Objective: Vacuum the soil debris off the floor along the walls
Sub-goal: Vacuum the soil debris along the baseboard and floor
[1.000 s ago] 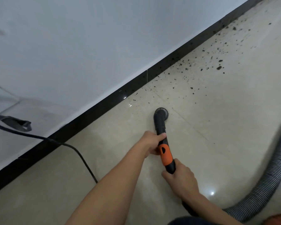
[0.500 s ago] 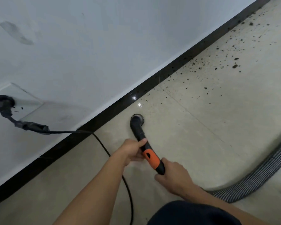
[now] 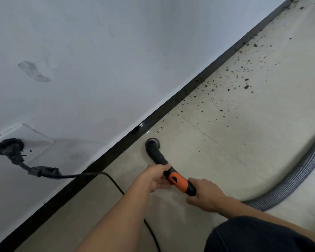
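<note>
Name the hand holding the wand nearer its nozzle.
The left hand, gripping the wand just ahead of its orange section; the right hand holds behind it.

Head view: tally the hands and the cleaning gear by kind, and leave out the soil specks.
hands: 2 (left hand, right hand)
vacuum wand: 1
grey hose: 1
power cord: 1
wall socket: 1
Total: 6
</note>
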